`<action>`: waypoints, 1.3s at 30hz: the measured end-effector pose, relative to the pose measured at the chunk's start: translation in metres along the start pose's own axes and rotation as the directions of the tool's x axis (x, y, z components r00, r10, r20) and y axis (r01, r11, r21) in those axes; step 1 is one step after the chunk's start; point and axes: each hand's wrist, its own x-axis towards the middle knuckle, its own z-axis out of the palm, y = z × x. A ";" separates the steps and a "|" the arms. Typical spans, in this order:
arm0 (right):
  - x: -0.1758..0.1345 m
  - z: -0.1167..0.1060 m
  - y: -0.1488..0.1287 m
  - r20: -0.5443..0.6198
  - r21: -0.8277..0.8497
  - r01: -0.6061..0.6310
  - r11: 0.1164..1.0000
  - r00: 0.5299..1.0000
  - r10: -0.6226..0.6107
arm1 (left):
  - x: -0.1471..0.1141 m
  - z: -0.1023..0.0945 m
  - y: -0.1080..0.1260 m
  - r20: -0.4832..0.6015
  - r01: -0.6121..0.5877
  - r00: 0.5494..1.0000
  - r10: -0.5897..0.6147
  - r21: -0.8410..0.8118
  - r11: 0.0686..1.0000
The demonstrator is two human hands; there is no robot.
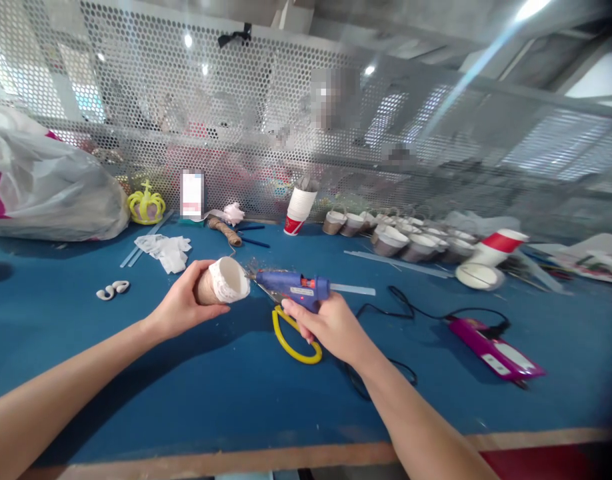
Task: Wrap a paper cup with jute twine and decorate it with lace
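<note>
My left hand (189, 298) is wrapped round a paper cup (221, 283) covered in brown twine, with a white lacy band at its rim. The cup is tipped so its mouth faces right. In my right hand (331, 323) is a blue hot glue gun (291, 285), a clear glue stick poking out of its back. Its nozzle points left, close to the cup's rim; whether it touches I cannot tell. Beneath the gun and my right hand lie scissors with yellow handles (296, 343), their blades partly hidden.
Several twine-wrapped cups (419, 247) stand at the back right, near a stack of paper cups (300, 210). A purple power strip (496, 350) with a black cord lies right. Crumpled white tissue (169, 252), a twine bundle (225, 231) and a plastic bag (51, 187) are towards the left.
</note>
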 end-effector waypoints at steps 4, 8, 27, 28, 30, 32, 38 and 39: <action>0.004 -0.001 0.006 0.074 0.172 0.004 0.985 0.997 -0.016 | -0.001 0.001 0.002 0.004 0.039 0.999 -0.039 -0.067 0.997; 0.006 -0.001 0.008 0.132 0.380 -0.035 0.924 0.991 -0.017 | -0.001 0.002 0.001 0.058 0.096 0.994 -0.088 -0.160 0.982; 0.019 0.012 0.018 0.288 0.684 -0.273 0.676 0.953 0.093 | -0.006 0.006 0.012 0.217 0.259 0.962 -0.164 -0.541 0.800; 0.019 0.013 0.018 0.284 0.679 -0.267 0.684 0.955 0.090 | -0.006 0.006 0.011 0.218 0.260 0.962 -0.164 -0.545 0.797; 0.018 0.016 0.018 0.262 0.652 -0.236 0.721 0.962 0.078 | -0.007 0.007 0.010 0.223 0.259 0.962 -0.160 -0.544 0.798; 0.016 0.017 0.017 0.223 0.594 -0.186 0.782 0.973 0.062 | -0.008 0.007 0.008 0.218 0.249 0.964 -0.154 -0.522 0.816; 0.013 0.009 0.017 0.147 0.354 -0.067 0.933 0.989 0.015 | -0.005 0.006 0.002 0.187 0.194 0.974 -0.130 -0.384 0.903; 0.013 0.006 0.018 0.148 0.333 -0.060 0.941 0.989 0.011 | -0.005 0.006 0.002 0.182 0.184 0.975 -0.125 -0.359 0.915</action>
